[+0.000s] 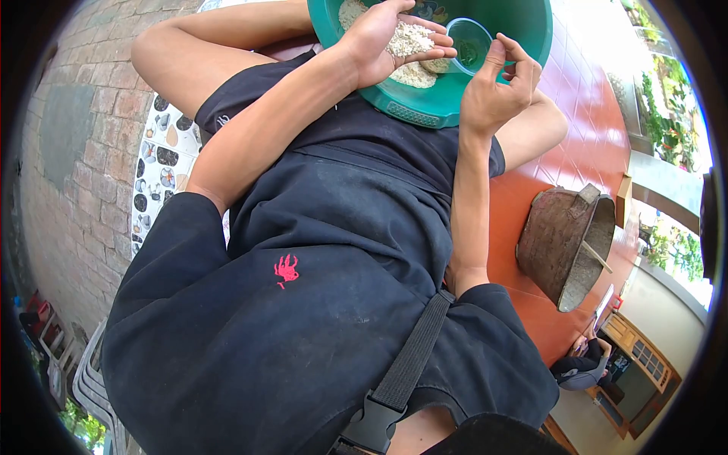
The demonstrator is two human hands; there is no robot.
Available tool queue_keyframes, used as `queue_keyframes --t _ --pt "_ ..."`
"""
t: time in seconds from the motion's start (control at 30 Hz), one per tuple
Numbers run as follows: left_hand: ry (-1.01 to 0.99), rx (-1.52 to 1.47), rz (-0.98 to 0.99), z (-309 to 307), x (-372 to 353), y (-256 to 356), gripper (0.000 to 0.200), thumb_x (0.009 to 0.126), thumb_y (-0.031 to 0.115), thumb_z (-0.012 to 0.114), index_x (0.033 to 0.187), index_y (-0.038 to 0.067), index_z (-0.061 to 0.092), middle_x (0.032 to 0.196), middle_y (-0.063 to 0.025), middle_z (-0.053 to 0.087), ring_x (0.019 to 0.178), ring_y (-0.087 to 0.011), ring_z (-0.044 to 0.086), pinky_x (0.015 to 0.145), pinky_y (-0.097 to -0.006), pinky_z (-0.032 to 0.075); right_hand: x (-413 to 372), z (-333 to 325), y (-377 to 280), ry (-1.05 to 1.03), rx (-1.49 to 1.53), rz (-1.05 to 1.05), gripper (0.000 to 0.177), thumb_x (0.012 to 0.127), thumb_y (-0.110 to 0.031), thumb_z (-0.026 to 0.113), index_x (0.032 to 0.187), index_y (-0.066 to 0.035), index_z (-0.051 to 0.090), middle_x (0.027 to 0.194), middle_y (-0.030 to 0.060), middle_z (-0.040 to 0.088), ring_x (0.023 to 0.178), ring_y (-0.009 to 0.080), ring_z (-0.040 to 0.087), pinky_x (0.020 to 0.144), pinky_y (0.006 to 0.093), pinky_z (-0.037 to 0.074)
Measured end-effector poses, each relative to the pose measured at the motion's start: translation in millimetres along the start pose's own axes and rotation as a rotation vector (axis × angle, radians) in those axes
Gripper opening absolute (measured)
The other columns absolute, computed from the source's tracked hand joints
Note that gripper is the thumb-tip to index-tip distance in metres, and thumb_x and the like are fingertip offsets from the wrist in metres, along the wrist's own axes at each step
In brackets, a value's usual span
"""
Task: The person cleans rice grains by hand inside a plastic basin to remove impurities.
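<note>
Reddish tiles, brick paving, green basin

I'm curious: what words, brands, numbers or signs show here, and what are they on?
No text can be read.
Black shirt: red emblem, no legible letters.
Dark shorts: white mark, too small to read.
Green basin: colourful print, cut off, no legible words.

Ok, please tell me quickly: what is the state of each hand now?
Left hand: open, palm up, holding pale grains.
Right hand: closed in a pinch; cannot tell whether it holds anything.
</note>
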State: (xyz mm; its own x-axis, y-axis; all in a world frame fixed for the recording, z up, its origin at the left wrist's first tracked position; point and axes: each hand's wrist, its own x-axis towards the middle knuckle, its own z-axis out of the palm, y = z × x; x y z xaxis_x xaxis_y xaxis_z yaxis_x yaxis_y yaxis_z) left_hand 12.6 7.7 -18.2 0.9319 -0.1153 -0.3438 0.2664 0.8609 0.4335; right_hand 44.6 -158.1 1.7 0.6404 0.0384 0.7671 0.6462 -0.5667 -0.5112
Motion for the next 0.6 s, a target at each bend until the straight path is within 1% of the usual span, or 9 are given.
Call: queue_keyframes --t 0.03,0.1,0.13,0.2,0.23,0.27,0.33,0.4,0.6 --pt "-0.015 0.002 0.013 -3 2 -1 0.056 0.11 0.034 0.032 0.12 -0.015 0.058 0.114 -0.0283 0.069 0.104 -0.0386 0.071 0.097 -0.0464 0.059 0 1 -2 0.001 0.0 0.0 0.004 0.096 -0.009 0.071 0.096 -0.006 0.074 0.094 0.0049 0.066 0.085 0.0202 0.057 0.074 0.0326 0.046" --pt "-0.032 0.004 0.026 -5 4 -1 0.056 0.11 0.034 0.033 0.119 -0.014 0.059 0.112 -0.0277 0.069 0.104 -0.0376 0.071 0.096 -0.045 0.059 -1 6 -6 -0.134 0.195 0.011 0.004 0.095 -0.009 0.071 0.096 -0.006 0.074 0.093 0.0058 0.065 0.087 0.0213 0.057 0.076 0.0343 0.046" --pt "-0.045 -0.015 0.039 -5 4 0 0.054 0.11 0.034 0.033 0.118 -0.013 0.059 0.109 -0.0263 0.07 0.101 -0.0361 0.072 0.094 -0.0434 0.06 -2 8 -5 -0.134 0.195 0.011 0.004 0.095 -0.009 0.071 0.096 -0.006 0.074 0.093 0.0058 0.065 0.087 0.0213 0.057 0.076 0.0343 0.046" --pt "-0.059 -0.035 0.053 -9 5 1 0.053 0.11 0.034 0.034 0.117 -0.012 0.06 0.106 -0.0249 0.071 0.099 -0.0345 0.072 0.092 -0.0418 0.06 -4 12 -4 -0.246 0.147 -0.159 0.005 0.092 -0.009 0.072 0.096 -0.006 0.073 0.094 0.0069 0.065 0.09 0.0232 0.057 0.078 0.0368 0.047" --pt "-0.06 -0.012 0.099 -15 7 4 0.052 0.11 0.033 0.035 0.116 -0.011 0.06 0.104 -0.0236 0.071 0.096 -0.0332 0.072 0.09 -0.0409 0.061 -5 11 -4 -0.304 0.109 -0.186 0.01 0.089 -0.012 0.075 0.097 -0.006 0.073 0.095 0.0076 0.064 0.092 0.026 0.057 0.08 0.0391 0.048" --pt "-0.061 0.01 0.143 -19 10 4 0.051 0.11 0.033 0.035 0.116 -0.011 0.061 0.102 -0.0223 0.071 0.094 -0.0319 0.072 0.087 -0.04 0.061 -6 10 -5 -0.305 0.107 -0.186 0.01 0.089 -0.012 0.075 0.097 -0.006 0.073 0.095 0.0076 0.064 0.092 0.026 0.057 0.08 0.0391 0.048" --pt "0.0 0.015 0.167 -8 2 8 0.05 0.11 0.033 0.036 0.115 -0.01 0.061 0.1 -0.0209 0.072 0.091 -0.0308 0.071 0.085 -0.0401 0.06 -9 10 -8 -0.404 0.031 -0.257 0.012 0.088 -0.014 0.076 0.097 -0.007 0.073 0.096 0.0079 0.062 0.092 0.0275 0.057 0.081 0.0397 0.049" --pt "-0.022 0.02 0.206 -8 1 8 0.048 0.109 0.032 0.036 0.115 -0.009 0.06 0.1 -0.0209 0.072 0.092 -0.0306 0.072 0.085 -0.0401 0.06 -12 13 -8 -0.416 0.021 -0.254 0.014 0.088 -0.015 0.076 0.097 -0.006 0.072 0.096 0.0086 0.061 0.092 0.0287 0.057 0.081 0.0408 0.049" --pt "0.019 0.023 0.193 -1 -2 7 0.048 0.109 0.032 0.036 0.117 -0.009 0.058 0.101 -0.0215 0.072 0.092 -0.0309 0.072 0.086 -0.0405 0.06 -14 14 -9 -0.408 -0.057 -0.246 0.015 0.088 -0.014 0.076 0.097 -0.004 0.071 0.096 0.0098 0.061 0.093 0.0294 0.058 0.082 0.0425 0.049"
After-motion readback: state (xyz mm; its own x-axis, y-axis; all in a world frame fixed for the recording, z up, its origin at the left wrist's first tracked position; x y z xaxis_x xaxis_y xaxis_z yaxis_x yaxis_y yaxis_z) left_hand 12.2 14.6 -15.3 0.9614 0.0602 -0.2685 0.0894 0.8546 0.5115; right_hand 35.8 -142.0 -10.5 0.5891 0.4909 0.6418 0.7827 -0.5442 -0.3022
